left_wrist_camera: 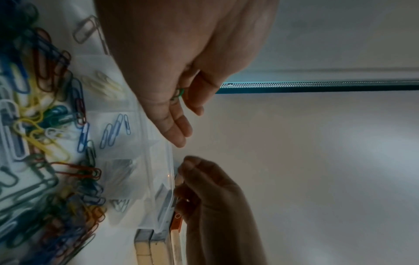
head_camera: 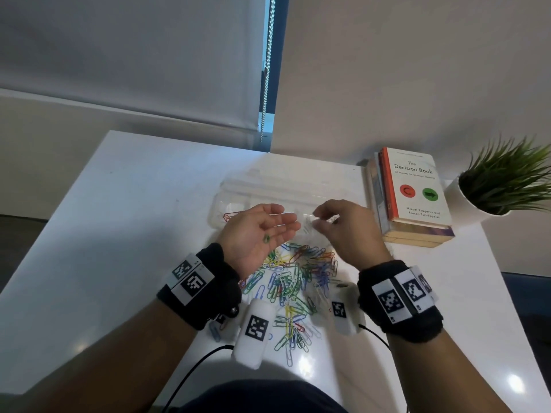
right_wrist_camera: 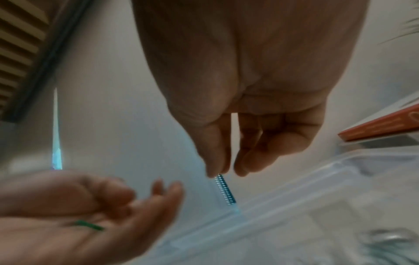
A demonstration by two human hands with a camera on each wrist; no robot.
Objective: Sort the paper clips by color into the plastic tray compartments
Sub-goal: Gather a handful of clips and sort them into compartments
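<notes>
My left hand [head_camera: 284, 219] is turned palm up above the near edge of the clear plastic tray [head_camera: 238, 186], fingers relaxed. A green paper clip [head_camera: 266, 238] lies loose on its palm, also showing as the green paper clip [left_wrist_camera: 179, 93] in the left wrist view. My right hand [head_camera: 317, 223] hovers over the tray's middle with thumb and forefinger pointing down, a small gap between them and nothing seen in it. A red clip [head_camera: 231, 216] lies in the tray's left compartment. Other compartments hold cream clips [left_wrist_camera: 102, 84], blue clips [left_wrist_camera: 115, 130] and silver clips [left_wrist_camera: 119, 204]. A mixed pile of clips [head_camera: 295, 278] covers the table below my hands.
A stack of books [head_camera: 414, 189] sits just right of the tray, with a potted plant [head_camera: 501, 180] beyond it at the table's right edge. The wall and a blind chain [head_camera: 267, 84] stand behind the white table [head_camera: 134, 219].
</notes>
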